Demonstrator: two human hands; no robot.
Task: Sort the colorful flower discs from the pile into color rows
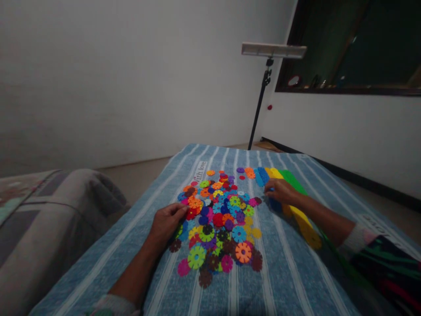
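Resting left hand half-curled on snowflake-disc pile at nine o'clock, grip unclear; clamping right hand on blue disc stack at two o'clock; possibly risking buckling it apart, jostling yellow disc stack.

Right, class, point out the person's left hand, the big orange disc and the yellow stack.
left hand [167, 221], head view, back of the hand.
orange disc [243, 253], head view, its centre.
yellow stack [309, 235], head view, near end below the forearm.

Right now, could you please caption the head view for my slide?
Left hand touches a pile of colourful discs; right hand rests on stacked rows, over striped cloth.
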